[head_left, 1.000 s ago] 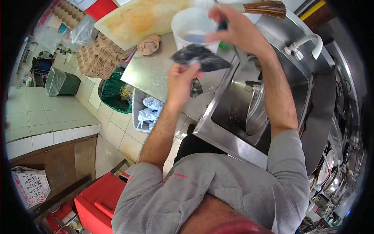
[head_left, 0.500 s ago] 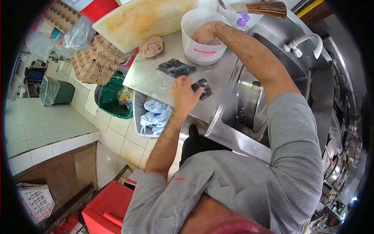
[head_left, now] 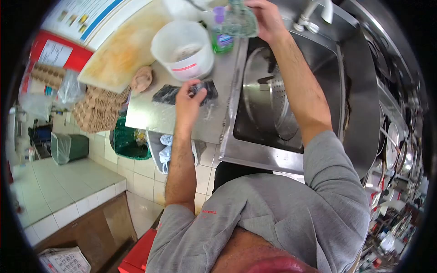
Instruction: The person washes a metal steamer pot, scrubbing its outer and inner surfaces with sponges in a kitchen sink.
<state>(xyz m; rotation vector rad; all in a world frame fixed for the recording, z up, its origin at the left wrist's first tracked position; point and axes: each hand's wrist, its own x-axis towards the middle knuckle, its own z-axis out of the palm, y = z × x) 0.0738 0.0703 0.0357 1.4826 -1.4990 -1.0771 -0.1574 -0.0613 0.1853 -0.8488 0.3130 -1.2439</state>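
My left hand [head_left: 189, 98] is over the metal counter, its fingers curled and thumb bent inward. What lies between the fingertips is unclear. Just beneath it are two dark, white-streaked flat pieces, a left one [head_left: 166, 94] and a right one [head_left: 210, 91], partly covered by the hand. At the top, my right hand [head_left: 271, 22] grips a greenish, see-through thing [head_left: 241, 22], blurred and of unclear kind. Below and left of that hand stands a soap bottle [head_left: 223, 43] with green liquid and a purple top. A white bucket [head_left: 182, 50] with a red label stands beyond my left hand.
A steel sink [head_left: 236, 104] with a perforated metal vessel [head_left: 280, 93] is at the right, under a white faucet [head_left: 309, 22]. A stained board [head_left: 118, 57] leans behind a crumpled brownish lump [head_left: 142, 78]. Egg trays [head_left: 98, 109] and a green-lined bin [head_left: 125, 145] stand left.
My right hand has come out of the white bucket, moved right, and now holds the greenish thing. My left hand remains by the dark pieces, its fingers more curled. The view has shifted.
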